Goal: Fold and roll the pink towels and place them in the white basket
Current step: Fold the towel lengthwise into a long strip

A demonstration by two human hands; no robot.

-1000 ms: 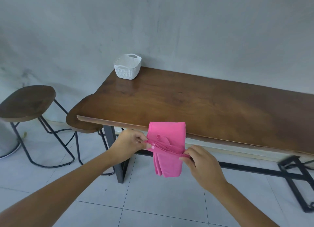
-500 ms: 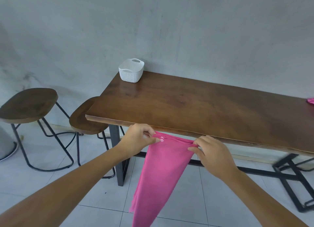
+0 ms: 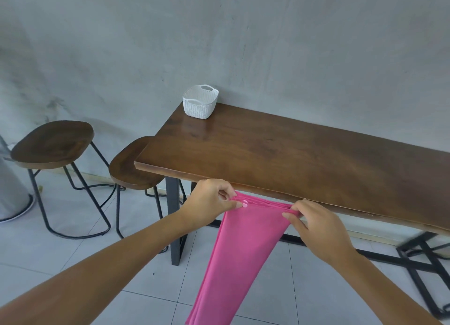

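A pink towel (image 3: 239, 254) hangs in a long folded strip in front of the table's near edge, reaching past the bottom of the view. My left hand (image 3: 211, 198) pinches its top left corner. My right hand (image 3: 316, 227) pinches the top right corner, and the top hem is stretched between the two. The white basket (image 3: 200, 104) stands on the far left corner of the wooden table (image 3: 280, 151), against the wall; what is inside it is hidden.
Two dark wooden stools stand left of the table, one (image 3: 52, 143) further left and one (image 3: 132, 168) tucked at the table's end. The table's black metal legs (image 3: 175, 220) and floor frame (image 3: 418, 256) lie below. A grey wall is right behind the table.
The towel, bunched and doubled over a second ago, has dropped open into a long hanging strip. My hands have moved apart along its top hem. The view has shifted left.
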